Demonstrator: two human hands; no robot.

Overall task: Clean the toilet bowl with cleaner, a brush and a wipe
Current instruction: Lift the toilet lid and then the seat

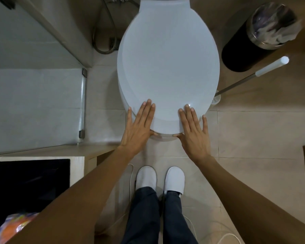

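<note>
We lay both flat hands on the closed lid (167, 67).
Left hand (139, 127), right hand (195, 132), fingers straight, thumbs under its edge; brush (253, 77) and bin (259, 37) alongside, tiled floor (245, 131).

Pale tiled floor (245, 131) carries the toilet (167, 67), a black bin (239, 55) just right of it, a brush holder (216, 100) beside the bowl, white cables (130, 175), and slippers (146, 176) near the toilet's front
</note>
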